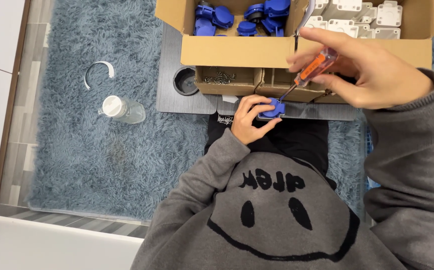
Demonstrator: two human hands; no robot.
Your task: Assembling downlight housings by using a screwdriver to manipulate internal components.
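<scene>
- The left hand, at the centre of the frame, is curling around a small blue socket part, fingers and thumb pinching its edges and holding it down on the grey board just below the small cardboard trays; one piece is in hand, so the work is looking to be mid-way rather than ending.
- The right hand, in the upper right of the frame, is closing around an orange-handled screwdriver, thumb and fingers wrapping the clear-and-orange grip; the shaft is slanting down and left, its tip touching or just above the blue part; whether a screw is sitting under the tip is too small to tell.
- The large cardboard box along the top edge is holding a heap of blue parts on its left side and white plastic housings on its right; I am judging many pieces as waiting, though which are finished cannot be told.
- A small tray below the box is holding loose screws; a black round cap is lying beside it.
- On the blue shaggy rug at the left, a clear bottle with a white cap is lying well apart from the hands.
</scene>
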